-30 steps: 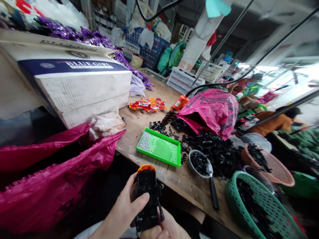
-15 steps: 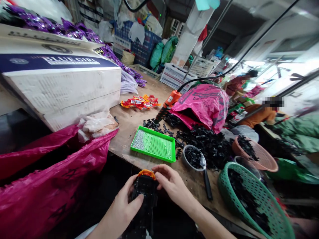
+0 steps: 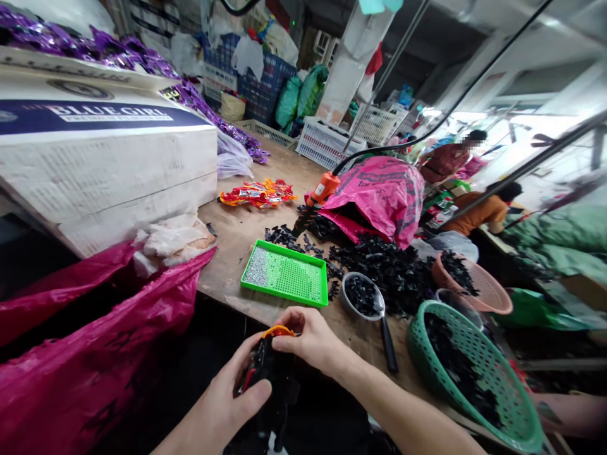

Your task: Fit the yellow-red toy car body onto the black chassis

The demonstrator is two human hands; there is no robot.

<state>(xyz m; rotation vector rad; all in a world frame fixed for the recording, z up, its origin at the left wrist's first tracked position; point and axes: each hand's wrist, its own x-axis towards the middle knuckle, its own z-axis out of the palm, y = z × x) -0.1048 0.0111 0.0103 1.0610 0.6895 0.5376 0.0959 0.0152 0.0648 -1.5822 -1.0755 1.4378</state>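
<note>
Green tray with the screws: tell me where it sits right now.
In the head view the green tray lies flat near the wooden table's front edge, just beyond the right hand, with the black parts pile and small scoop to its right.

A crowded small assembly workshop: a wooden counter (image 3: 246, 237) heaped with black plastic parts (image 3: 398, 275), a corded electric screwdriver (image 3: 315, 201), a green screw tray (image 3: 286, 278), mesh baskets (image 3: 478, 385), stacked crates (image 3: 327, 142).

Strong daylight floods in from the upper right, well beyond the pink bag (image 3: 384, 196), and washes that corner out to glare. The counter (image 3: 246, 234) is evenly lit with soft shadows, while the space under its near edge is dark. Straight lines bow and smear toward the frame edges.
</note>
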